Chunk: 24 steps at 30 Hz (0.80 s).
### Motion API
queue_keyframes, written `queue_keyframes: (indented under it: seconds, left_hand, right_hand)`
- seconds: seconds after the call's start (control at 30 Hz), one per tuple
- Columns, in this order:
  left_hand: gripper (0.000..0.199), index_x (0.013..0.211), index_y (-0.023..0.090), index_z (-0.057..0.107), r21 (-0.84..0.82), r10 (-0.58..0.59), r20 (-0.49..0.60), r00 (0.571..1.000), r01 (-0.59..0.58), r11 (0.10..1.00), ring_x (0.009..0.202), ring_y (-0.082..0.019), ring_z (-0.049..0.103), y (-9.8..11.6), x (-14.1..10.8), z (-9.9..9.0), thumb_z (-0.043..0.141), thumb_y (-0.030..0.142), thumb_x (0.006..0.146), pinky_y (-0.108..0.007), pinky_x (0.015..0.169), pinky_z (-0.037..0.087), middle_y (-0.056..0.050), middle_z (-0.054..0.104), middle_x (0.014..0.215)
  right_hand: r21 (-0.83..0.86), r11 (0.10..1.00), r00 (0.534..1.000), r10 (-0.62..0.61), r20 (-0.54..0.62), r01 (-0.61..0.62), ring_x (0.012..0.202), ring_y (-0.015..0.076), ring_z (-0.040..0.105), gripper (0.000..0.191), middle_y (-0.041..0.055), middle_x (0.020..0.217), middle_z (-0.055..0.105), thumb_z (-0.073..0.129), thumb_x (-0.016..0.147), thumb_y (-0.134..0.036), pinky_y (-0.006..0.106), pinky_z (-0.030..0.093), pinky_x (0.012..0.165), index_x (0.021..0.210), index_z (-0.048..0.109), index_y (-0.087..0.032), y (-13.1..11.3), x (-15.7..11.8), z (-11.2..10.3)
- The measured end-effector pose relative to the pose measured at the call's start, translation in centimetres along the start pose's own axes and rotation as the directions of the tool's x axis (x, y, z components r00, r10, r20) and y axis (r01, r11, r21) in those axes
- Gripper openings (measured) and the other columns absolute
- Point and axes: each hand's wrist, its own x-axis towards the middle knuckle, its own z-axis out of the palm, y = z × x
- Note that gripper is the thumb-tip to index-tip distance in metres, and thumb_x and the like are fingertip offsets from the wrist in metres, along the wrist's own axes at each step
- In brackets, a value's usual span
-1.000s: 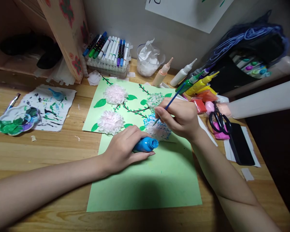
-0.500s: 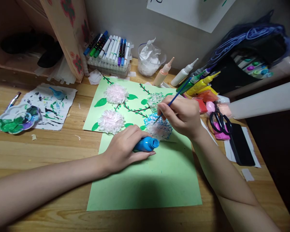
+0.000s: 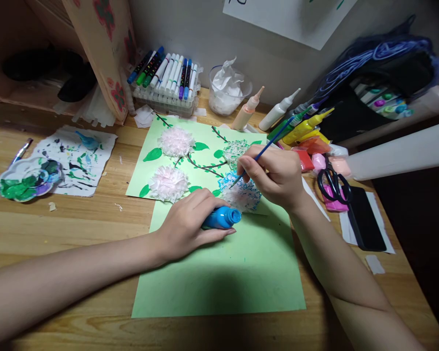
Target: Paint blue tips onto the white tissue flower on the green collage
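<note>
My left hand [image 3: 190, 222] is wrapped round an uncapped blue paint bottle [image 3: 221, 218], which lies tilted with its mouth to the right. In my right hand [image 3: 272, 173] is a thin blue paintbrush [image 3: 269, 145], pinched between the fingers. Its tip touches or hovers just over a paper flower [image 3: 241, 195] with blue-dabbed edges; which one I cannot tell. Behind it sits a green-speckled flower [image 3: 236, 152], partly hidden by my right hand. Two pale pink flowers [image 3: 168, 184] are on the left half of the light green card [image 3: 137, 183], among painted leaves and dark stems.
A second green sheet [image 3: 219, 287] lies nearer me. On the left are a paint palette [image 3: 29, 180] and a stained tissue [image 3: 84, 165]. Markers [image 3: 168, 73], a plastic cup [image 3: 227, 90] and paint bottles [image 3: 280, 109] line the back. Scissors [image 3: 332, 185] and a phone [image 3: 366, 219] lie right.
The brush tip has shifted very slightly left on the blue-edged flower. My left hand and the paint bottle have stayed in place.
</note>
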Motion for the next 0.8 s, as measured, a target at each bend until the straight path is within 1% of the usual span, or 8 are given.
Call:
queue_keyframes:
  seconds: [0.1,0.2,0.3,0.4,0.57,0.73,0.8]
  left_hand:
    - [0.03,0.104,0.016,0.056,0.002,0.002,-0.001,1.0,-0.002,1.0,0.082,-0.019,0.055,-0.03,0.05,-0.03,0.063,0.04,0.087,-0.029,0.07,0.045,-0.005,0.059,0.088]
    - [0.031,0.105,0.016,0.057,-0.002,0.0,0.004,1.0,0.0,1.0,0.083,-0.019,0.055,-0.01,0.04,-0.05,0.063,0.04,0.087,-0.029,0.07,0.045,-0.005,0.059,0.088]
    - [0.031,0.105,0.016,0.057,-0.007,-0.006,0.006,1.0,0.006,1.0,0.084,-0.019,0.055,0.01,0.02,-0.05,0.063,0.041,0.087,-0.029,0.071,0.045,-0.005,0.059,0.089]
    - [0.031,0.104,0.016,0.057,-0.01,-0.006,0.002,1.0,0.006,1.0,0.083,-0.019,0.055,0.02,0.03,-0.05,0.064,0.041,0.087,-0.029,0.07,0.044,-0.005,0.059,0.088]
    - [0.031,0.104,0.015,0.058,-0.005,-0.006,0.004,1.0,0.006,1.0,0.083,-0.02,0.055,0.04,0.08,-0.09,0.064,0.04,0.087,-0.029,0.07,0.045,-0.006,0.059,0.088]
    - [0.03,0.104,0.016,0.057,-0.002,-0.011,0.0,1.0,0.011,1.0,0.082,-0.019,0.056,0.06,0.08,-0.09,0.063,0.042,0.087,-0.029,0.069,0.045,-0.005,0.06,0.087]
    - [0.03,0.104,0.017,0.057,-0.001,-0.017,0.003,1.0,0.017,1.0,0.082,-0.019,0.056,0.07,0.07,-0.07,0.062,0.042,0.088,-0.029,0.069,0.045,-0.005,0.06,0.087]
  right_hand:
    - [0.017,1.0,1.0,-0.003,0.008,0.003,0.048,0.0085,0.051,0.033,-0.0026,0.053,0.056,0.045,0.097,-0.025,0.023,0.04,0.052,0.067,0.055,-0.019,0.06,-0.02,0.16]
    - [-0.009,1.0,1.0,0.0,0.019,0.0,0.048,0.0092,0.051,0.033,-0.0023,0.053,0.056,0.045,0.097,-0.027,0.023,0.04,0.052,0.066,0.055,-0.019,0.25,-0.03,0.3]
    - [-0.027,1.0,1.0,0.016,-0.009,-0.017,0.047,0.0095,0.051,0.035,-0.0024,0.052,0.056,0.044,0.097,-0.029,0.024,0.04,0.053,0.065,0.055,-0.02,0.26,0.01,0.2]
    - [0.002,0.999,0.999,0.034,-0.032,-0.034,0.047,0.009,0.051,0.035,-0.0024,0.053,0.056,0.043,0.097,-0.029,0.023,0.041,0.053,0.066,0.056,-0.02,0.14,0.05,0.08]
    - [-0.005,1.0,1.0,0.014,0.02,-0.014,0.048,0.0089,0.053,0.035,-0.0023,0.053,0.058,0.043,0.097,-0.029,0.023,0.041,0.053,0.066,0.057,-0.019,0.25,0.04,0.16]
    - [0.03,0.996,0.996,0.083,-0.019,-0.083,0.05,0.0091,0.056,0.037,-0.0021,0.054,0.06,0.043,0.097,-0.032,0.022,0.043,0.055,0.065,0.058,-0.019,0.35,0.04,0.01]
    - [0.041,0.996,0.996,0.085,-0.005,-0.085,0.05,0.0091,0.056,0.038,-0.0021,0.054,0.06,0.043,0.097,-0.032,0.022,0.043,0.055,0.065,0.058,-0.02,0.35,0.04,0.02]
